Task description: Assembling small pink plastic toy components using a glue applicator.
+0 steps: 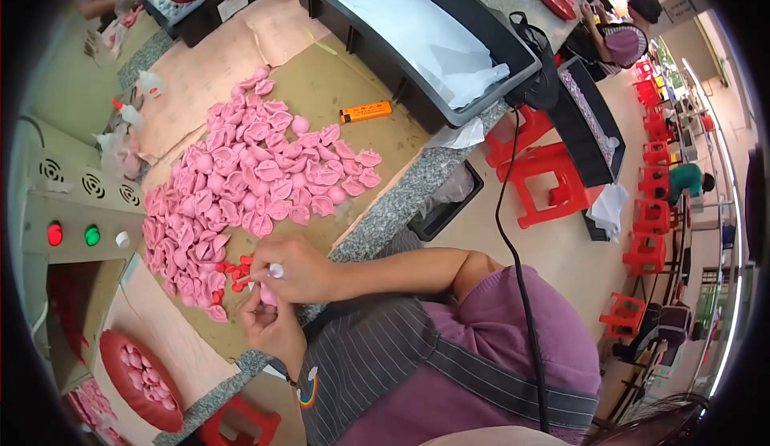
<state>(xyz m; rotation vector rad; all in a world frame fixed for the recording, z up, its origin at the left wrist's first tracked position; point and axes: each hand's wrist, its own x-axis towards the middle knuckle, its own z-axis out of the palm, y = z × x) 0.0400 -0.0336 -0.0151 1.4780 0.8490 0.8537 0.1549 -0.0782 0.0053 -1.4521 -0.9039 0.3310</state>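
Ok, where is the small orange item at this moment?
In the head view, the orange item lies above and slightly left of centre, between the pink pieces and the large black tray.

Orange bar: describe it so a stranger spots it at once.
At the top, find the big black tray lined with white sheeting. Below it, on the tan mat beside the heaped pink pieces, lies the slim orange bar. Straight edges and orange colour set it apart from them.

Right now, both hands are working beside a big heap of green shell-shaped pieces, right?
Not quite: the shell-shaped pieces are pink, not green, as the head view shows. The left hand and right hand are indeed working beside that big heap.
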